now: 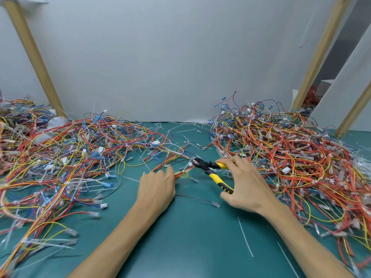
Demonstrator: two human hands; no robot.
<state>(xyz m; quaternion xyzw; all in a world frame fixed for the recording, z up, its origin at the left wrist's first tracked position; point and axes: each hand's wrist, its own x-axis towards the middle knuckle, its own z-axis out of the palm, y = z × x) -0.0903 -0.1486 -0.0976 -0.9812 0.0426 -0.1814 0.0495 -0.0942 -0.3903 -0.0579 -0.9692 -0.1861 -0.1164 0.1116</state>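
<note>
Left hand (156, 189) fingers curled gripping wire bundle (181, 173), right hand (246, 185) fingers wrapped round cutters (203, 163)

Green mat (190, 247), wooden post (32, 57), cut ties (246, 237)

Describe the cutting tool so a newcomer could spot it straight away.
On the green table, a gap lies between the left wire heap and the right wire heap. There the right hand grips the cutters, their black tip at a wire bundle. They are the only yellow-and-black-handled tool among thin loose wires.
</note>
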